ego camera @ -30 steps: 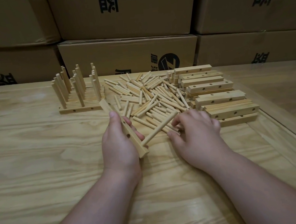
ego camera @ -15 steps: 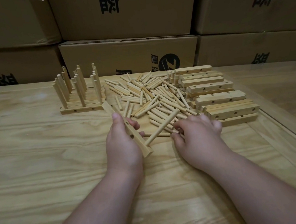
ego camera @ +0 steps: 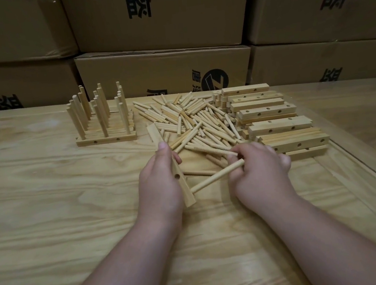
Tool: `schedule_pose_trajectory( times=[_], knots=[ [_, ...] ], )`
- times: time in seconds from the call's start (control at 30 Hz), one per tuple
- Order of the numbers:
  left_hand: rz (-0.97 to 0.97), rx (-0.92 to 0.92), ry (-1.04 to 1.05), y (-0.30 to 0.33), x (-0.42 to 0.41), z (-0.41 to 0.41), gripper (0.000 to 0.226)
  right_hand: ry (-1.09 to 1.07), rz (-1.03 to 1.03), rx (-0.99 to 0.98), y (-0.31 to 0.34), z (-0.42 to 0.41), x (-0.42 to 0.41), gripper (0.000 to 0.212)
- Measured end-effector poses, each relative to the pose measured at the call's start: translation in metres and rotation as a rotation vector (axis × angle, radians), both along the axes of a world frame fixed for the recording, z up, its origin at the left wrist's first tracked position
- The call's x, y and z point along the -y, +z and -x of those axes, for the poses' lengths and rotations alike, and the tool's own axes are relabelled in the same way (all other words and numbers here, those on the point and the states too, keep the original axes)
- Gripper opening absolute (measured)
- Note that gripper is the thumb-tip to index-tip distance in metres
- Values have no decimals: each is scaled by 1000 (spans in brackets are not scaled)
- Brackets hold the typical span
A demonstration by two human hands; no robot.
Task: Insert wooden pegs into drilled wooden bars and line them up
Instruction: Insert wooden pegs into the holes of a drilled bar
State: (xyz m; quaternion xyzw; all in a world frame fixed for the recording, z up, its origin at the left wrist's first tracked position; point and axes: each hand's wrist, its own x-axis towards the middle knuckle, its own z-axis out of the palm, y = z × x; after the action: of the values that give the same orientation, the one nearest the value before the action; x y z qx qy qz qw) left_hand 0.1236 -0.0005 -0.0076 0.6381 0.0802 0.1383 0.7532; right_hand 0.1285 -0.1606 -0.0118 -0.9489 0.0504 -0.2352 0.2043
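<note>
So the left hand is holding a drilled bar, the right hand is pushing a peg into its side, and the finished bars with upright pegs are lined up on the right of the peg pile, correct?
Not quite. The head view shows the finished bars with upright pegs on the left of the peg pile; the right holds plain drilled bars. The rest stands: the left hand holds a drilled bar, and the right hand holds a peg against its side.
</note>
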Motion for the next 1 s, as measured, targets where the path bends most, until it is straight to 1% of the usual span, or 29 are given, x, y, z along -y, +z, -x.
schedule_pose_trajectory(
  times=[0.03, 0.07, 0.1, 0.17, 0.23, 0.27, 0.37, 0.5, 0.6, 0.83, 1.0],
  knots=[
    [-10, -5, -20, 0, -1, 0, 48, 12, -47, 10, 0, 0, 1, 17],
    [-18, -13, -41, 0, -1, 1, 47, 42, -137, 18, 0, 0, 2, 17],
    [-18, -24, -63, 0, -1, 1, 46, 90, -277, 25, 1, 2, 3, 16],
    [56, -33, -117, 0, -1, 0, 38, 184, -619, 58, 6, 5, 6, 11],
    [115, 1, -164, -1, -2, -1, 26, 243, -854, 96, 11, 10, 10, 12],
    [98, 10, -181, 0, -2, -1, 24, 270, -929, 101, 12, 11, 13, 13],
    [20, 28, -231, 0, -3, 0, 32, 365, -1059, 82, 14, 13, 15, 13],
    [10, 21, -256, 6, -3, 5, 29, 458, -1050, 59, 12, 14, 13, 18],
    [-40, 1, -241, 6, -4, 7, 38, 493, -1002, 56, 12, 16, 12, 21],
    [-71, -30, -244, 8, -1, 7, 42, 467, -936, 135, 15, 19, 13, 17],
    [-101, -35, -270, 6, 0, 7, 34, 426, -862, 197, 17, 20, 14, 15]
  ],
)
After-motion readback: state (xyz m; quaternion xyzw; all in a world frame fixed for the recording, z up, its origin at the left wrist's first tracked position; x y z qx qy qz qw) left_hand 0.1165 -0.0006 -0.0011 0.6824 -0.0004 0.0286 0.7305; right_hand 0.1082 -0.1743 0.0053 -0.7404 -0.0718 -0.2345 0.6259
